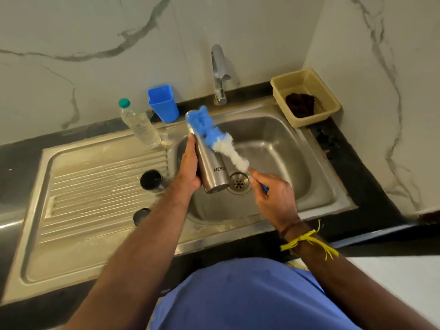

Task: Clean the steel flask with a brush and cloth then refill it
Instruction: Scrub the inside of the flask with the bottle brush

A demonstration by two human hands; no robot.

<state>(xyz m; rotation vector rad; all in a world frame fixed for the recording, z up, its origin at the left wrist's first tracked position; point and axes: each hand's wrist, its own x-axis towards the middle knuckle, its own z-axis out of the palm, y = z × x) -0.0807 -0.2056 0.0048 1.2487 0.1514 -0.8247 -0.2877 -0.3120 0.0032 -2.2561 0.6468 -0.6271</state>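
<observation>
- Steel flask (210,160) is held over the sink (273,144) basin, tilted, mouth pointing away from the person and base just above the drain (238,184).
- Left hand (189,169) grips the lower body of the flask; its fingers (190,142) curl around the far side, thumb on the near side.
- Right hand (271,194) pinches the brush (214,136) handle just right of the flask base; its fingers are closed on the handle.
- Bristles lie along the outside of the flask, blue tuft at the mouth, white section beside mid-body. Whether the tip sits inside the mouth cannot be told.
- Judged step: brushing. Keep the left grip firm and low so the flask does not turn under the bristle drag.
- Align the handle with the flask axis before pushing in; an angled entry bends the stem.
- Work in full strokes with slight rotation, keeping the mouth over the basin.
- Two dark caps (151,179) rest on the drainboard left of the left hand; the water bottle (140,125) stands beyond it for the refill.
- Dark cloth (300,105) lies in the beige basket (331,108), beyond the right hand.
</observation>
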